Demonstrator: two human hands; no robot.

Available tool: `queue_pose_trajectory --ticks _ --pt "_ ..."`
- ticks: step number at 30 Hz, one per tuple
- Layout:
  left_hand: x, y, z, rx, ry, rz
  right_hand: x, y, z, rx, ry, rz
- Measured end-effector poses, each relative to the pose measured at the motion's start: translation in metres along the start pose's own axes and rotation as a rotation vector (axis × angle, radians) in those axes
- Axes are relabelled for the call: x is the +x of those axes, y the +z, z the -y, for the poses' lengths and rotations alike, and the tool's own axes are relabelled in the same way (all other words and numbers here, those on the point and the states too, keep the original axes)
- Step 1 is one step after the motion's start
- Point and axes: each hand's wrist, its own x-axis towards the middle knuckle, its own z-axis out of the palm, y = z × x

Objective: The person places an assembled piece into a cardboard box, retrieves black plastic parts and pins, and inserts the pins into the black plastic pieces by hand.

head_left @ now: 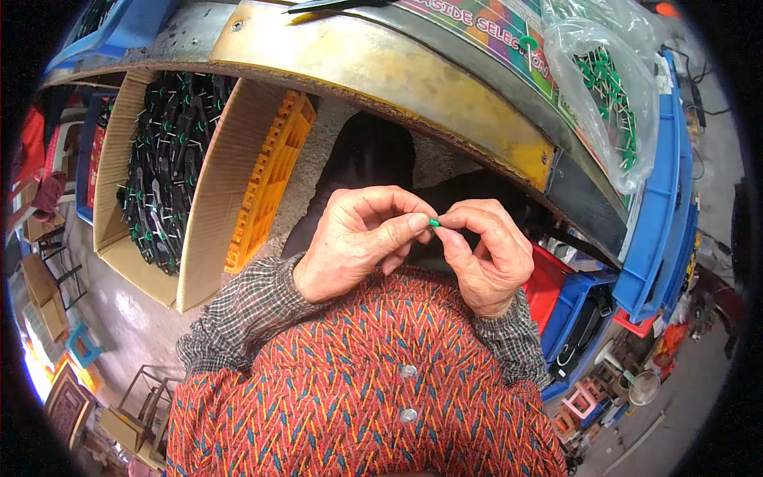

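Note:
My left hand (356, 238) and my right hand (490, 256) meet in front of my lap. Between their fingertips is a small green piece (434, 222), pinched from both sides. The fingers hide most of it, so its full shape does not show. On the bench top, a single pin with a round green head and a pale shank (529, 52) sits near the right end. Beside it lies a clear plastic bag (642, 119) holding many similar green-headed pins (608, 91).
The bench's curved metal edge (373, 67) runs above my knees. At left stands a cardboard box (211, 191) filled with black parts bearing green bits (167, 171), beside an orange plastic crate (266, 187). Blue bins (648, 238) and a red bin (544, 282) are at right.

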Motion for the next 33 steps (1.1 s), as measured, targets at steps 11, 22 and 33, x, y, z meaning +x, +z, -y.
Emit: queue_pose_trajectory --ticks 11,22,33 --pt "0.0002 -0.0039 0.0022 0.061 0.007 0.018 -0.0006 0.0019 -0.0031 -0.005 0.004 0.025" --pt "-0.0006 -0.0043 0.0029 0.047 -0.014 0.016 -0.002 0.0026 -0.0036 -0.002 0.003 0.033" --pt "-0.0024 -0.0054 0.0049 0.107 0.007 0.003 -0.0052 0.0041 -0.0061 0.037 0.025 0.028"
